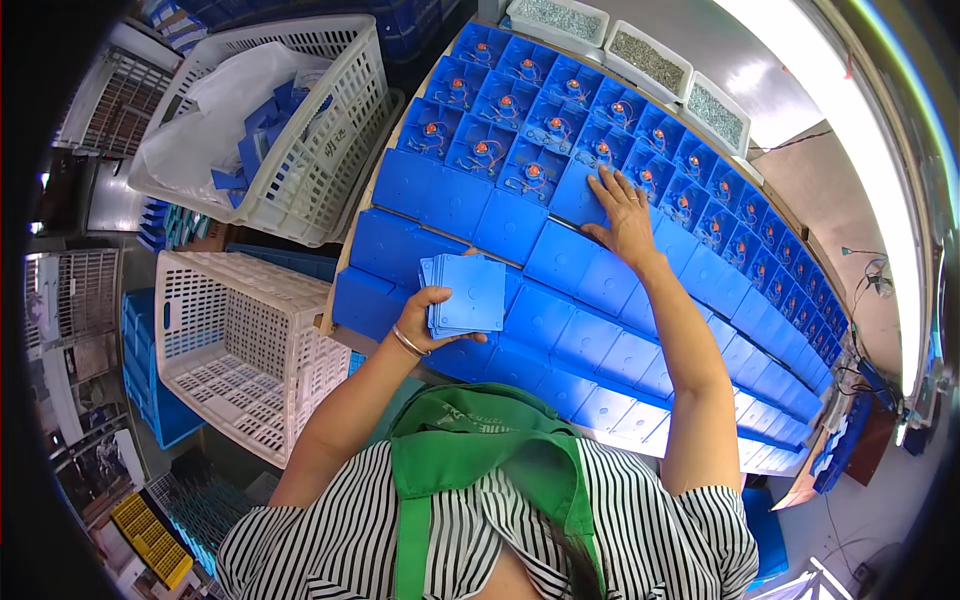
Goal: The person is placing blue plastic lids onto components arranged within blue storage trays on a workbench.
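Note:
A stack of square blue plastic lids [472,294] is in my left hand [440,318], the thumb on its left edge and fingers beneath it. Above and to the right, my right hand [628,218] lies with fingers stretched out at the edge of a blue lid [577,195] in the box rows. Beyond it stand rows of lidless blue boxes [484,150], each with a small orange-red part and thin wires inside. The nearer rows of boxes [575,335] are covered with flat blue lids.
White trays of small metal parts [648,62] line the far edge. At the left are a white crate [310,130] holding a plastic bag and blue pieces, and a second white crate [235,350]. A bright tube light [880,150] curves along the right.

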